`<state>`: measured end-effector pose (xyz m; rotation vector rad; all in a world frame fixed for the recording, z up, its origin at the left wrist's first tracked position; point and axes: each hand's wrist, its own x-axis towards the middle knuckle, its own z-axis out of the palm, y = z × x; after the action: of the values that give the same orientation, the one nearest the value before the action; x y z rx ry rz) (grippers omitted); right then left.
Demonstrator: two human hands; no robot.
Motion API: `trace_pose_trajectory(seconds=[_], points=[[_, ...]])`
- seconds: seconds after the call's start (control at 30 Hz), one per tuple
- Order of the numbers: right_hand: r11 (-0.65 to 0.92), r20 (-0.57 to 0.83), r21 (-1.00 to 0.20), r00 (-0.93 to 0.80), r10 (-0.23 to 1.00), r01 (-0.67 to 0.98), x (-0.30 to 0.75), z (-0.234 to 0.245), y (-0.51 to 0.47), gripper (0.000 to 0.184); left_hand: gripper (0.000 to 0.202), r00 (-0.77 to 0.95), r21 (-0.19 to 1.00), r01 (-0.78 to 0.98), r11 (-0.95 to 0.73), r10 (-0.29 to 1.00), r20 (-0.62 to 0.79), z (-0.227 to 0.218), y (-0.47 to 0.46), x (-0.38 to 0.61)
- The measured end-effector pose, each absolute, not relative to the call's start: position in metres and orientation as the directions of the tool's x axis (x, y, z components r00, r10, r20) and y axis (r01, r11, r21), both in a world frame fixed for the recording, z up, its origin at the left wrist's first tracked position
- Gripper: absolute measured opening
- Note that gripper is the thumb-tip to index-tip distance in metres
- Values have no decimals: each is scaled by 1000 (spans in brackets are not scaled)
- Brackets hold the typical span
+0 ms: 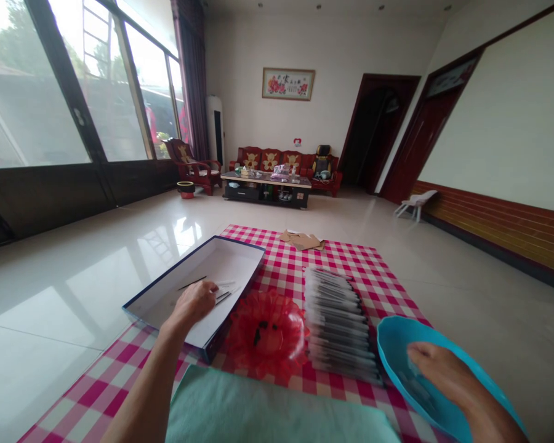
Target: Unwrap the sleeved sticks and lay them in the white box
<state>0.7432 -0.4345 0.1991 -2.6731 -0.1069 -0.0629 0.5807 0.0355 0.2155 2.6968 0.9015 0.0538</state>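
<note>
My left hand [196, 303] reaches into a shallow white-lined box [161, 301] with dark blue edges. Its fingers are curled down among a few thin dark sticks [222, 298] like pen refills; whether it grips one is hidden. On the right, my right hand [436, 366] is inside a blue plastic basin [482, 363], fingers closed and blurred by motion. Something clear and pale shows at its fingertips, too smeared to name. Between the hands lie a red translucent petal-edged dish [244, 332] with small black pieces in it and a long row of clear-barrelled pens [337, 326].
A pink-and-white checked cloth [364, 261] covers the table. Flat brown cardboard pieces [305, 240] lie at its far edge. Pale green fabric [268, 412] is spread nearest me. Beyond are a low coffee table [265, 178], a wooden sofa [270, 161] and a small white chair [418, 202].
</note>
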Motion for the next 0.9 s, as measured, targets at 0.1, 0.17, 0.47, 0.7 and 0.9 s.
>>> trace_pose_trajectory(seconds=[0.1, 0.17, 0.47, 0.7, 0.9], points=[[-855, 14, -506, 993, 119, 110, 732, 214, -416, 31, 29, 805, 259, 586, -768, 587, -82, 214, 36, 579], [-786, 52, -574, 969, 243, 228, 719, 228, -393, 31, 26, 806, 245, 587, -772, 585, -88, 214, 34, 578], [-720, -155, -438, 744, 650, 538, 671, 235, -309, 25, 32, 801, 250, 583, -773, 598, -21, 229, 23, 575], [-785, -178, -316, 779, 601, 533, 665, 217, -297, 33, 36, 813, 277, 556, -784, 582, 15, 239, 16, 573], [-791, -197, -282, 775, 601, 543, 664, 215, -296, 29, 36, 819, 280, 542, -792, 573, 36, 245, 9, 573]])
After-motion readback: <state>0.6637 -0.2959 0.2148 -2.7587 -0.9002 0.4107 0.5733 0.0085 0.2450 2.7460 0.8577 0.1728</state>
